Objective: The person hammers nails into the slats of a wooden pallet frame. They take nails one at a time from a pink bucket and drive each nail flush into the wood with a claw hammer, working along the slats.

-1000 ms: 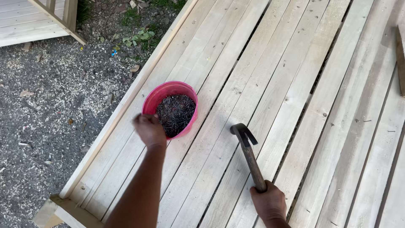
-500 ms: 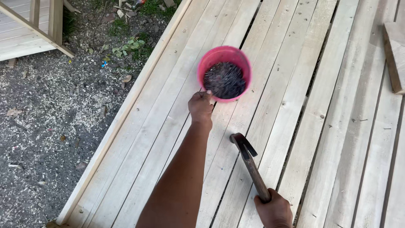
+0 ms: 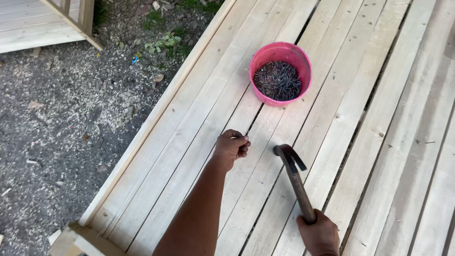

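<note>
In the head view, the person looks down on a deck of pale wooden planks [image 3: 374,123] that run diagonally across the frame, with narrow dark gaps between the boards. The left hand [image 3: 231,148] is curled into a loose fist just above a plank, fingers drawn together as if pinching something small; a thin sliver shows at the fingertips, but it is too small to tell what it is. The right hand [image 3: 322,234] is clamped around the wooden handle of a hammer [image 3: 296,178], at the bottom edge of the frame. The hammer's dark claw head points up and away from the person and sits just right of the left hand, the two near each other but apart. Farther up the boards, well beyond both hands, stands a pink bowl [image 3: 280,51] holding a heap of dark nails [image 3: 277,80]. To the left, the deck ends at a raised edge board, and past it lies gravel ground [image 3: 61,142] scattered with sawdust, with a few green weeds near the top.
</note>
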Demonstrator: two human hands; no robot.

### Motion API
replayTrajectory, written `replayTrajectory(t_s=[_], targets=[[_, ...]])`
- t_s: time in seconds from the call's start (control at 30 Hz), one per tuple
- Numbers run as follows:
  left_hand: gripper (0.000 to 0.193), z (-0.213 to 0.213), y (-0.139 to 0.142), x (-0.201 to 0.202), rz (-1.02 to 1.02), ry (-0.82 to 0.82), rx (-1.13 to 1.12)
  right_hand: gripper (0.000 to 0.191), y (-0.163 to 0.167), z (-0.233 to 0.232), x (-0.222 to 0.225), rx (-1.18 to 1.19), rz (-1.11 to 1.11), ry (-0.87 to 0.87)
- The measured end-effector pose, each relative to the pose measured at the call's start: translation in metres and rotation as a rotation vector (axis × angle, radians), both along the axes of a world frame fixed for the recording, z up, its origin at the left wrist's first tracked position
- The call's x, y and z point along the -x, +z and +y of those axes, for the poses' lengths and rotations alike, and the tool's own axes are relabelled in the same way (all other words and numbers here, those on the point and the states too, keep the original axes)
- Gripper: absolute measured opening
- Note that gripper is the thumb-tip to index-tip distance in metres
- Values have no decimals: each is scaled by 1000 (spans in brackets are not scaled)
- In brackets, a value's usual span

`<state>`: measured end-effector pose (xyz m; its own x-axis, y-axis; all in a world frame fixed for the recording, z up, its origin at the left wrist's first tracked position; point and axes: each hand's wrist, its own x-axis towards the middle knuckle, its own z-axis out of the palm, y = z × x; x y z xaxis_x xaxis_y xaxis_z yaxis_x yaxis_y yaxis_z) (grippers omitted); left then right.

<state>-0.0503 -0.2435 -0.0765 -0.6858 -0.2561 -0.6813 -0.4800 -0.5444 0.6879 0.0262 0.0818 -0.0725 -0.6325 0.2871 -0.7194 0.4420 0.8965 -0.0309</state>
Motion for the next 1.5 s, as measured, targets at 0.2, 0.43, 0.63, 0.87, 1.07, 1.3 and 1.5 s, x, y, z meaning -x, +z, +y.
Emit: replayTrajectory(t_s=[0.2, 0.43, 0.63, 0.87, 1.07, 1.3, 1.5], targets=[[14, 8, 2, -38, 119, -53, -126, 40, 20, -5, -8, 50, 98, 3], [30, 24, 5, -61, 142, 70, -14, 40, 16, 2, -9, 89, 127, 10], [12, 26, -8, -86, -43, 195, 348, 43, 0, 15, -13, 130, 138, 59], [11, 32, -29, -105, -56, 324, 463, 41, -5, 21, -15, 191, 171, 87], [8, 59, -38, -114, 40, 161, 839, 43, 3, 29, -22, 156, 50, 86], [4, 72, -35, -119, 78, 77, 1133, 49, 0, 27, -39, 203, -7, 85], [5, 78, -27, -126, 83, 27, 1221, 46, 3, 17, -50, 211, -64, 150]])
